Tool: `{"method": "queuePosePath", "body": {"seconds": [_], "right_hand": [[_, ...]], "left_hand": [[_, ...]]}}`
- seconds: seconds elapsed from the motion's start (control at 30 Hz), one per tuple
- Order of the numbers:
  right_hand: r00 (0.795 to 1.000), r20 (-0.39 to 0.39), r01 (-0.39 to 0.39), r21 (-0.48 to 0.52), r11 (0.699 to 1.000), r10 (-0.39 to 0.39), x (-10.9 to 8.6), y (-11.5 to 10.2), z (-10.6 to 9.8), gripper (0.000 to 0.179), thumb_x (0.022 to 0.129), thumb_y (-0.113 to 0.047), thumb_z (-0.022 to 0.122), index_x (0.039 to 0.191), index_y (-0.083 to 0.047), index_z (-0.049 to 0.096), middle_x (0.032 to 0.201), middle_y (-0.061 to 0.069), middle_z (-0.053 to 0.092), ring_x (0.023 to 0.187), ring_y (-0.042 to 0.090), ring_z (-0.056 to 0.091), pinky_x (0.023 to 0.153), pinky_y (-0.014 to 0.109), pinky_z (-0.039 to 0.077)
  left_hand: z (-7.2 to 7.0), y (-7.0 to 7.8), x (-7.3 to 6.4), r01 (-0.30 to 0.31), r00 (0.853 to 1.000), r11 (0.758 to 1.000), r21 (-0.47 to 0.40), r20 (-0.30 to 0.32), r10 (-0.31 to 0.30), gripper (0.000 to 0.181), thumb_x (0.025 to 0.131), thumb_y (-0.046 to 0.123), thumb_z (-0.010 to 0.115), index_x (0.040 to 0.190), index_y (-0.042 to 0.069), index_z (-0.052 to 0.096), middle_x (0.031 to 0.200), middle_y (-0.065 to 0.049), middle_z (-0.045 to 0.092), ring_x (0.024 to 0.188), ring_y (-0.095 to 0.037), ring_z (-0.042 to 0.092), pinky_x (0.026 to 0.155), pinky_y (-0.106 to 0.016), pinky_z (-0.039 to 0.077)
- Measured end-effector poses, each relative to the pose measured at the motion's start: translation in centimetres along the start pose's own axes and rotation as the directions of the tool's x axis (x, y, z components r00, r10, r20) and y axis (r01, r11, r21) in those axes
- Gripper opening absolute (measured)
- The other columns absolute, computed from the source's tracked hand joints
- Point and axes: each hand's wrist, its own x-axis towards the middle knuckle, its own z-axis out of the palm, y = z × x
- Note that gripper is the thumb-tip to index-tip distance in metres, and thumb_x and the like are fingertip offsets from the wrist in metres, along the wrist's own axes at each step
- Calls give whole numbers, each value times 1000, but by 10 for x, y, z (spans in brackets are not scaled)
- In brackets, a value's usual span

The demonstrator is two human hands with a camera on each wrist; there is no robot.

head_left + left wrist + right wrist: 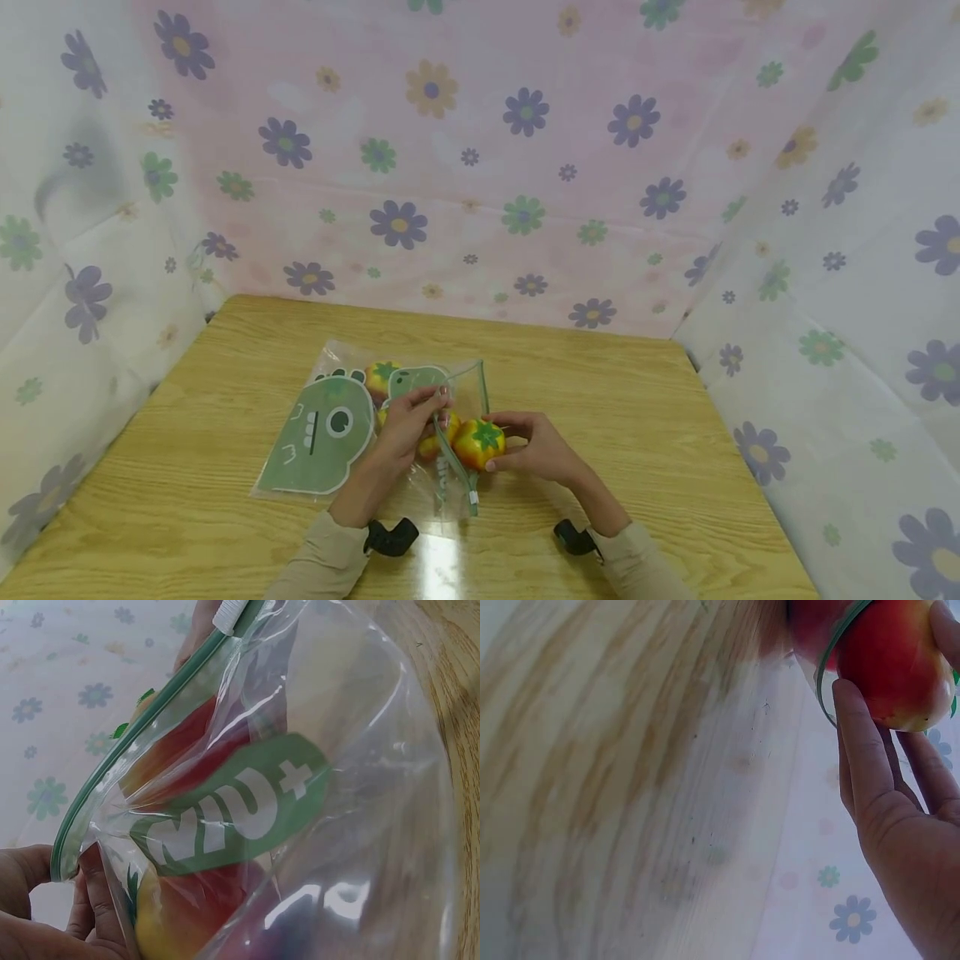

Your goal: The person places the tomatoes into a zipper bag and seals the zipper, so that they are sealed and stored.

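Observation:
A clear zip bag (336, 437) with a green dinosaur print lies spread to the left of centre in the head view. My left hand (405, 429) pinches the bag by the green zip edge (124, 757), its mouth facing right. My right hand (542, 450) grips a yellow and red toy tomato (478, 444) with a green leafy top, right at that mouth. In the right wrist view its red underside (889, 664) shows between thumb and fingers, beside the green rim. Inside the bag are more of these tomatoes, one of them (381, 379) near the far side.
The bag lies on a wood-grain table (600, 383). A white zip slider (473, 497) sits at the near end of the zip. Flowered cloth (465, 183) walls in the table at the back and both sides. Black wrist mounts (392, 537) are on both sleeves.

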Motion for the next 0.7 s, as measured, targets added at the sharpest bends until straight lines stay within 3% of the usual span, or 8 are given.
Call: {"method": "queuePosePath", "body": {"seconds": [0.3,0.7], "right_hand": [[1000,-1,-9,31,999,9,3,-6,3,60,83,-9,86,138,-3,62,137,18,62,117,35,62,89,32,61],[996,-78,-31,51,998,34,6,-10,11,62,80,-6,87,137,-3,63,139,16,61,120,35,62,92,33,60]], "left_hand": [[0,0,0,-7,1000,1000,6,-14,7,34,103,6,58,130,-14,56,91,-2,70,68,-6,60,63,-16,55],[2,-1,1,-8,1000,1000,-6,-28,8,29,102,4,59,126,-13,59,90,-4,70,68,-7,60,63,-16,55]]}}
